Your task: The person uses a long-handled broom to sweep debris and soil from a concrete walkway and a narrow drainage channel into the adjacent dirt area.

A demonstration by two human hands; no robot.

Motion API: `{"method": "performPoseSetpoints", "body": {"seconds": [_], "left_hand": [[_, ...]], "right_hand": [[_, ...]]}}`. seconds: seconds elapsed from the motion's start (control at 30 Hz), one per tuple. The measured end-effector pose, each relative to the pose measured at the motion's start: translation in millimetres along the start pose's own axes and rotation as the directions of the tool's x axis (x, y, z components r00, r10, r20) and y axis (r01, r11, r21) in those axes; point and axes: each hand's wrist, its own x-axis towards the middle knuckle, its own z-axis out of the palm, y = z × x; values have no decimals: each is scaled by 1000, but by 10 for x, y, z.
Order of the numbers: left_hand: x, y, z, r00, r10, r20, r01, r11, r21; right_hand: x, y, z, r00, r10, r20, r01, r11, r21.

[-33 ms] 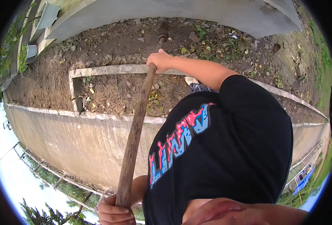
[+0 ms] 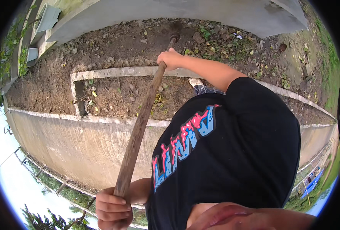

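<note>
A long-handled broom (image 2: 141,122) with a rough wooden pole slants from the lower left up to the soil. At its far end, below a bound collar, the dark bristles (image 2: 172,27) meet the ground and look slightly blurred. My right hand (image 2: 170,59) is closed around the pole near the collar, the arm stretched out across the view. Down at the lower left, my left hand (image 2: 113,209) wraps the pole's near end. Brown soil (image 2: 112,46) with scattered leaves and small stones lies about the bristles.
A low concrete curb (image 2: 116,71) frames a patch of soil. Beyond the bristles rises a grey wall (image 2: 158,9). Pale planters (image 2: 49,18) stand at the upper left. Green weeds and dry leaves (image 2: 235,50) lie to the right. My shoe (image 2: 195,81) shows beside the curb.
The bristle end has shifted a little to the right along the soil, and my right hand has moved right with it. My left hand has moved slightly left and up. Both keep their grip.
</note>
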Motion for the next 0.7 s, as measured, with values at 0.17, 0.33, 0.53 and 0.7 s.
{"method": "performPoseSetpoints", "body": {"seconds": [0.17, 0.33, 0.53, 0.7], "left_hand": [[-604, -1404, -527, 689, -513, -512, 422, 858, -293], [-709, -1430, -735, 669, -603, -433, 330, 764, -554], [222, -85, -552, 948, -217, -232, 94, 888, -450], [212, 357, -35, 898, 432, 83, -351, 817, -458]], "right_hand": [[-1201, 938, -145, 858, 504, 101, -492, 862, -121], [-1886, 523, -362, 769, 628, 115, -595, 771, -228], [-1064, -283, -355, 941, 327, -88, -328, 945, 1], [-616, -722, 11, 965, 95, -244, -57, 986, 157]]}}
